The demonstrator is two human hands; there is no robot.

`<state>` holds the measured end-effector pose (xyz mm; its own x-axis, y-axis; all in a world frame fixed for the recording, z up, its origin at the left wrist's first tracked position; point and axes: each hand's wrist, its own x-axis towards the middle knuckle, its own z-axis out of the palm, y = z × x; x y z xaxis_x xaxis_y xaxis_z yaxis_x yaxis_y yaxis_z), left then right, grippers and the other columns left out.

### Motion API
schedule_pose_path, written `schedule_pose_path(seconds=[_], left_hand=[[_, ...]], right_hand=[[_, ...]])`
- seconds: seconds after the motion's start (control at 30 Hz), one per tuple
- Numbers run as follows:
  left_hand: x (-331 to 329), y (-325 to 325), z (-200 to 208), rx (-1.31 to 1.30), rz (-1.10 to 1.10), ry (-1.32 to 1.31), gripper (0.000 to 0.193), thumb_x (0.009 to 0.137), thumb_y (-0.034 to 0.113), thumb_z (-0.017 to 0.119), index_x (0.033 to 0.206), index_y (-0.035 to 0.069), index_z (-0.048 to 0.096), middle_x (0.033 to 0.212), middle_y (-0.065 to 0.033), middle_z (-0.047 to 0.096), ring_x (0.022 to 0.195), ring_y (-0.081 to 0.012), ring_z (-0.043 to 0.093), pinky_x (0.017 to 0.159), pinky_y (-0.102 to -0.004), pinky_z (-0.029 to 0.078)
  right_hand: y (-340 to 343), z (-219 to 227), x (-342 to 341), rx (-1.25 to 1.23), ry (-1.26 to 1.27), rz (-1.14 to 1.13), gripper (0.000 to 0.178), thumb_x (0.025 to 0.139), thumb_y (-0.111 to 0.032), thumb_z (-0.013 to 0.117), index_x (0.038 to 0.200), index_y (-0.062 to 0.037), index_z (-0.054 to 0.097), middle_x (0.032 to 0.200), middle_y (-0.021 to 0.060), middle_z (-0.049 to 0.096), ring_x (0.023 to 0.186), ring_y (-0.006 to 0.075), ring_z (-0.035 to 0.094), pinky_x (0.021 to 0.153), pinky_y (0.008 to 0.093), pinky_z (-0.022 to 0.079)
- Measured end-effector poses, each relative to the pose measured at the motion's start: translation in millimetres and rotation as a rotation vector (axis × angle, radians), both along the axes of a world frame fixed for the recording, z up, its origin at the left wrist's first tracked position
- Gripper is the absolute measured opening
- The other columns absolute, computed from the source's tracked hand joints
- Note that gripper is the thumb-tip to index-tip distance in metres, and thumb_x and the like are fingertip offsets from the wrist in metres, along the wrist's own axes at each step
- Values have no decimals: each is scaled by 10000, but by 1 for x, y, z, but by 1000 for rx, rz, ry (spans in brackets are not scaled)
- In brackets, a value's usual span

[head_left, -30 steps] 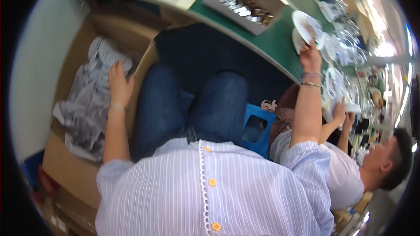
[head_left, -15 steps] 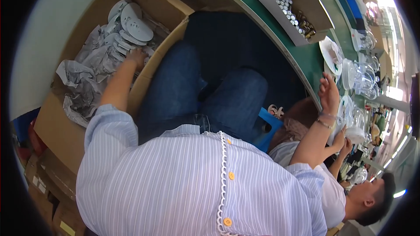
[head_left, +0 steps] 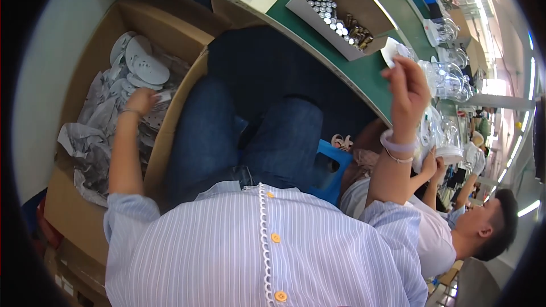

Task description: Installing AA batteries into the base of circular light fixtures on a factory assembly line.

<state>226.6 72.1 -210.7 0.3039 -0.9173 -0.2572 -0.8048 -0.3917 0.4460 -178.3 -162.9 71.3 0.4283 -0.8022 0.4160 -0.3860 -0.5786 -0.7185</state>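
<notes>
My left hand (head_left: 141, 101) is inside a cardboard box (head_left: 185, 85), its fingers curled down beside a small white piece; what they grip is hard to make out. Just beyond it, white round discs with small holes (head_left: 149, 68) lie in a loose stack. Crumpled grey-white paper (head_left: 91, 153) fills the box around them. Over the green bench (head_left: 364, 77), my right hand (head_left: 408, 82) is raised with loosely bent, parted fingers. Its fingertips overlap the view of a white disc (head_left: 390, 51) on the bench, and contact cannot be told.
An open carton (head_left: 347, 17) of small silver and brass-coloured cylindrical parts stands on the bench. Clear domed plastic pieces (head_left: 446, 77) line its right side. A co-worker (head_left: 435, 233) sits to my right, hands on a clear piece. A blue stool (head_left: 330, 173) is beside my legs.
My view has turned, shifting the bench and box leftward. My left hand has drawn back slightly from the discs, fingers curled. My right hand is raised closer to the disc on the bench.
</notes>
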Motion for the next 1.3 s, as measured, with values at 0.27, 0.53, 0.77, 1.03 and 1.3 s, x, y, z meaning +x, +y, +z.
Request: schedule_pose_path(seconds=[0.27, 0.53, 0.77, 1.03, 1.3], left_hand=[[-14, 22, 100, -530, 743, 915, 221, 824, 205, 518, 898, 8, 586, 793, -29, 594, 703, -75, 534, 615, -196, 413], [-126, -19, 146, -741, 524, 1809, 427, 854, 310, 446, 1137, -8, 410, 1067, -85, 517, 960, -165, 515, 837, -305, 413], [-166, -41, 152, -608, 372, 1751, 331, 777, 63, 553, 1091, 4, 467, 1011, -71, 550, 923, -153, 528, 818, -278, 407], [-183, -39, 171, -834, 249, 979, 319, 751, 23, 567, 1063, 13, 502, 1011, -68, 545, 903, -159, 517, 787, -249, 392], [-181, -37, 201, -832, -243, -326, 316, 707, 75, 542, 1004, 166, 594, 1104, -11, 513, 1036, -194, 453, 944, -399, 265]], right_hand=[[-57, -41, 60, -266, 534, 71, 191, 752, -95, 468, 868, 14, 574, 857, 190, 569, 800, 340, 529, 728, 367, 417], [-50, -46, 55, -91, 434, -35, 223, 734, -189, 564, 867, -15, 602, 788, 156, 576, 705, 257, 566, 657, 312, 441], [-95, -64, 60, -33, 487, 29, 235, 773, -187, 551, 868, 25, 586, 762, 120, 598, 713, 186, 568, 656, 266, 437], [-74, -60, 66, -253, 441, -46, 225, 786, -185, 500, 870, 8, 581, 875, 178, 567, 797, 298, 551, 715, 322, 428], [-85, -54, 52, -224, 486, 50, 229, 774, -183, 525, 870, 15, 591, 810, 152, 597, 740, 255, 576, 679, 291, 442]])
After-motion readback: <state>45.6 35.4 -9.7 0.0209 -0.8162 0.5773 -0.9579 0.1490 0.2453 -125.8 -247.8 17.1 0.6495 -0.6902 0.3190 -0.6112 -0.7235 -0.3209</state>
